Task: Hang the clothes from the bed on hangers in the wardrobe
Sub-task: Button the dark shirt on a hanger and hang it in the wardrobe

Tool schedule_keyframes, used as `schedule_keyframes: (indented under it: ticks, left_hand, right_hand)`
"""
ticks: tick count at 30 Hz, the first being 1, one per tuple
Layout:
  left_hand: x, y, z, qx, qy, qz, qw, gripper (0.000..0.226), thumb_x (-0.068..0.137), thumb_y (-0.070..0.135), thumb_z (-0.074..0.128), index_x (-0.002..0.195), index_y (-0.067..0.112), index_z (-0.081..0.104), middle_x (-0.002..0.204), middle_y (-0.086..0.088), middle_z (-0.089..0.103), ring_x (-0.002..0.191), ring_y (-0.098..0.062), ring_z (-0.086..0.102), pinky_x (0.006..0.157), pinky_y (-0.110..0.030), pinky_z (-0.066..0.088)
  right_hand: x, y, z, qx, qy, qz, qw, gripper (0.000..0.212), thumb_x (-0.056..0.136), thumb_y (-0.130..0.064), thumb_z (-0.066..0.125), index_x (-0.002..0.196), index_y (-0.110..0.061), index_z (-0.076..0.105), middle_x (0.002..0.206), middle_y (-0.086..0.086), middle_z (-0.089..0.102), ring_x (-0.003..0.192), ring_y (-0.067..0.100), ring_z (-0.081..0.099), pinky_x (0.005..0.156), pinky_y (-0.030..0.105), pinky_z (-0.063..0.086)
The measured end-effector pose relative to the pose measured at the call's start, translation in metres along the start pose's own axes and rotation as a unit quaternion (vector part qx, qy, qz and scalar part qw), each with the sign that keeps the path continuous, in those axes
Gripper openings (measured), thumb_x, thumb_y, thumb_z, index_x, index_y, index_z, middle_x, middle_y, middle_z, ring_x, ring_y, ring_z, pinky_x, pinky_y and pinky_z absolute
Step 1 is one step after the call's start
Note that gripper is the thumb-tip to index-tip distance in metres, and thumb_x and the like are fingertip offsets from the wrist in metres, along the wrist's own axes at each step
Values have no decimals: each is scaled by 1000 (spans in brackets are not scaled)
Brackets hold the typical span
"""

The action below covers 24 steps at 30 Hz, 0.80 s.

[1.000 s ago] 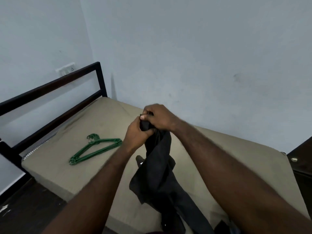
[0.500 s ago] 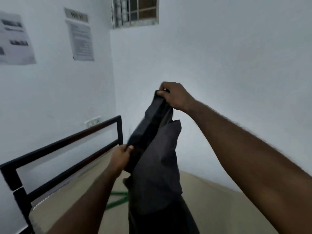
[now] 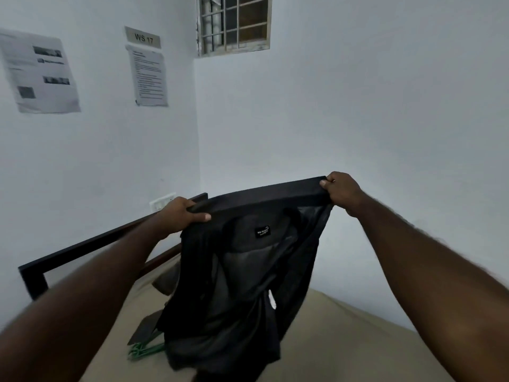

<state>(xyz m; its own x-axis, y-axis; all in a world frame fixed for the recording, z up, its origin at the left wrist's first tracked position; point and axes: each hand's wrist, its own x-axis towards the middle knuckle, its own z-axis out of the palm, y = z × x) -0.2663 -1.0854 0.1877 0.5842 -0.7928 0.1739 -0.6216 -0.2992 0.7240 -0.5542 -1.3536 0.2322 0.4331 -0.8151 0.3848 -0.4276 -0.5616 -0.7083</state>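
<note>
- The black garment hides most of the green hanger. Only a bit of green peeks out on the bed, far below the left fingers.
- The lowest part of the garment runs off the bottom of the picture, so its end cannot be seen.
- What kind of garment it is cannot be told. A small black label sits just under the top edge, between the two hands, and its words are too small to read.
- The left hand pinches one end of the top edge. Its thumb lies on the near side, and its other fingers are hidden behind the cloth.
- The right hand pinches the other end, with its fingers curled over the edge.
- The top edge is pulled straight from one hand's fingers to the other's, and is a bit higher at the right hand.
- The garment hangs in the air from the fingers, above the bed, with its long way pointing down.
- The dark bed frame passes behind the left hand.
</note>
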Motion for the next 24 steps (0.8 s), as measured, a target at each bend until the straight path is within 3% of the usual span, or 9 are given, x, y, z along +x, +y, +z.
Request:
schedule_keyframes:
  ticks: [3, 5, 10, 12, 14, 15, 19, 22, 24]
  left_hand:
    - [6, 3, 6, -270, 125, -32, 954, 16, 89, 18, 69, 95, 3, 69, 86, -10, 71, 73, -21, 66, 69, -29, 56]
    - [16, 8, 9, -316, 191, -60, 927, 21, 95, 22, 62, 99, 3, 68, 90, -11, 70, 78, -23, 66, 78, -35, 56]
    - [23, 8, -4, -79, 248, -35, 965, 44, 95, 30, 58, 71, -6, 55, 64, -10, 52, 64, -23, 50, 56, -30, 37]
    - [24, 29, -16, -48, 301, 20, 952, 43, 96, 29, 57, 62, 4, 50, 58, -6, 48, 58, -22, 47, 54, -30, 30]
    - [28, 53, -33, -58, 376, 66, 923, 40, 97, 27, 54, 64, 5, 48, 57, -4, 45, 54, -16, 41, 57, -29, 24]
    - [31, 61, -39, -49, 383, 80, 919, 39, 98, 26, 53, 66, 5, 48, 59, -5, 45, 55, -17, 41, 58, -29, 23]
    - [35, 49, -33, 94, 293, 56, 950, 39, 98, 27, 51, 64, 9, 43, 62, -4, 47, 71, -30, 49, 63, -31, 28]
    - [35, 56, -31, 35, 335, 74, 939, 39, 98, 26, 51, 63, 10, 44, 64, -4, 48, 69, -26, 47, 63, -31, 29]
    - [37, 61, -34, 7, 283, 46, 958, 41, 97, 26, 52, 60, 11, 44, 63, -5, 48, 70, -26, 49, 63, -31, 33]
  right_hand:
    - [1, -3, 3, 28, 31, 22, 999, 20, 101, -19, 49, 83, -9, 47, 77, 2, 45, 77, 20, 41, 56, 31, 29]
    - [-4, -6, 9, 41, 76, 18, 996, 18, 101, -17, 46, 86, -8, 46, 81, 4, 47, 79, 22, 43, 61, 32, 29]
    - [-16, 4, 24, -44, 32, -29, 998, 11, 100, -15, 45, 97, -5, 47, 93, 19, 58, 88, 34, 56, 71, 35, 39]
    - [-11, -6, 15, -38, 93, -69, 993, 12, 100, -16, 46, 101, -4, 49, 95, 26, 61, 90, 39, 59, 72, 39, 41]
    - [-3, -22, 2, 1, 175, -104, 979, 14, 101, -16, 45, 104, -3, 50, 94, 27, 63, 87, 40, 59, 68, 38, 37]
    - [1, -27, -3, -10, 177, -114, 978, 14, 101, -16, 44, 104, -3, 48, 93, 26, 62, 86, 40, 58, 66, 37, 35]
    - [5, -19, -8, -141, 74, -120, 980, 7, 101, -17, 41, 99, -10, 41, 81, 17, 54, 81, 38, 56, 64, 37, 33]
    - [15, -23, -18, -80, 145, -128, 978, 10, 101, -17, 41, 102, -7, 44, 81, 13, 50, 74, 29, 47, 65, 35, 32]
    - [16, -21, -17, -98, 117, -112, 982, 10, 100, -16, 42, 102, -7, 44, 84, 15, 52, 77, 31, 50, 66, 36, 34]
